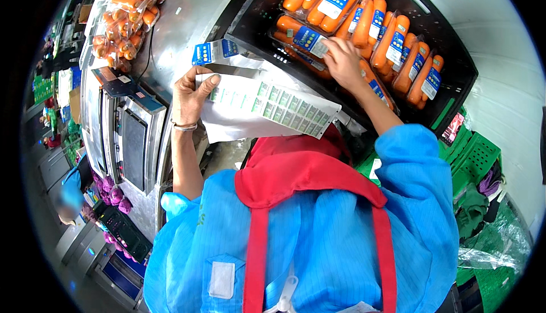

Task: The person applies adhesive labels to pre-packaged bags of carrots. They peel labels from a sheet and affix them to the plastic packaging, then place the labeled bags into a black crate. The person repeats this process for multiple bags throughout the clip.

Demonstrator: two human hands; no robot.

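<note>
My left hand [190, 99] pinches the left edge of a white sheet of stickers [273, 105] between thumb and fingers. Rows of small green-and-white stickers cover much of the sheet; bare backing shows on part of it. My right hand [342, 62] reaches into a black crate [424, 0], its fingers stretched down onto a carrot pack [301, 37] with a blue-and-white label. The fingertips touch the pack; whether a small sticker lies under them is hidden. Several more clear packs of carrots [392, 42] lie side by side in the crate, some bearing a small green sticker.
A steel worktop [190, 8] lies on the left, with bagged carrots [128, 17] heaped on it. Blue-and-white labels [215, 52] rest beside the crate. A scale-like machine [135, 142] stands left of me. Green crates [478, 156] are at right; another person [71, 193] is far left.
</note>
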